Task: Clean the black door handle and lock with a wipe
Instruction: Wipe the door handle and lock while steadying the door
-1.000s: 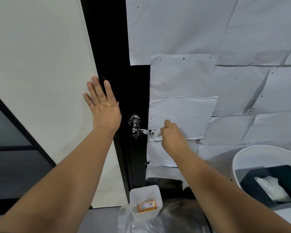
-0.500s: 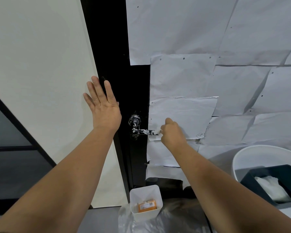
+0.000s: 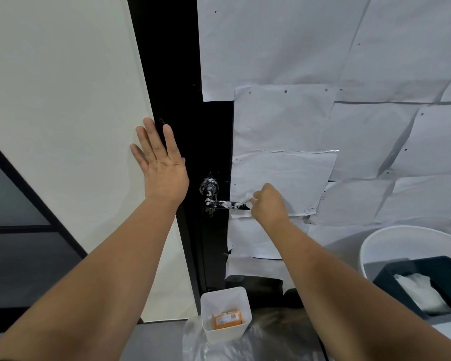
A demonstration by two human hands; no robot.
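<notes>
Right hand (image 3: 268, 204) grips wipe (image 3: 248, 197), seemingly touching handle (image 3: 225, 204) tip.

No text can be read: the label on the orange packet (image 3: 227, 320) below the right hand (image 3: 268, 204) is too blurred.

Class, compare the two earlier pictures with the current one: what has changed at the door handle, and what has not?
Hardly anything. The right hand still pinches the white wipe at the free end of the door handle, barely shifted. The left hand stays flat on the wall beside the door; white foam remains on the lever and lock.
</notes>
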